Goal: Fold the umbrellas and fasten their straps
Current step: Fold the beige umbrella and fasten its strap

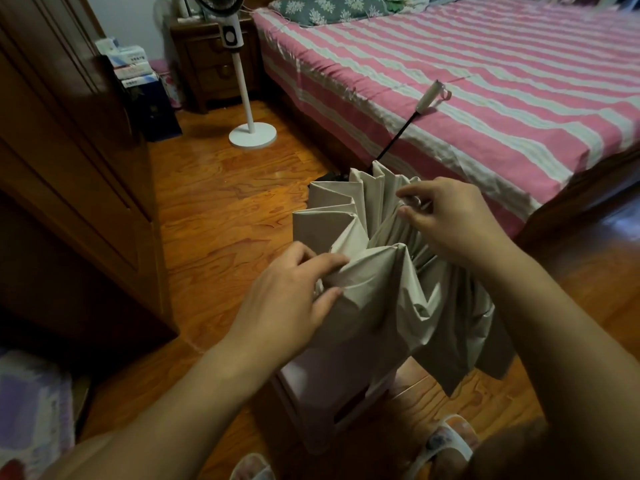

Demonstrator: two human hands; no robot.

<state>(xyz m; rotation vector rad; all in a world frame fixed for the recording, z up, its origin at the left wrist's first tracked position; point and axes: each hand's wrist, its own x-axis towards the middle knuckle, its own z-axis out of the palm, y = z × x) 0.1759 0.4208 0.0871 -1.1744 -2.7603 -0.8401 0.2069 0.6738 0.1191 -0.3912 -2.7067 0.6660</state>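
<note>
We are observing from the left edge of the frame across to the right. A dark wooden wardrobe (69, 150) is filling the left side, with a stack of boxes (133, 69) sitting beside it in the upper left. A white standing fan (242, 98) is standing on the wooden floor (225, 202) at upper centre, in front of a wooden nightstand (211, 60).

In the centre, we are seeing the left hand (287, 303) reaching in from the lower left; its grip is pinching a fold of the beige umbrella (381, 282) canopy between thumb and fingers. The umbrella is sitting in the middle of the frame, collapsed but loose, its pleats fanning out unevenly and its fabric hanging down over a pale stool (332, 386) at lower centre. Its black shaft is pointing toward the upper right, ending in a white handle (429, 97) that is lying over the edge of the bed (485, 81).

To the right of centre, the right hand (453, 220) is working at the upper pleats; its grip is narrow, fingertips pinching the canopy edge. We cannot tell where the strap is.

The bed, covered in pink and white stripes, is occupying the upper right. Slippers (446, 441) are showing at the bottom edge.
</note>
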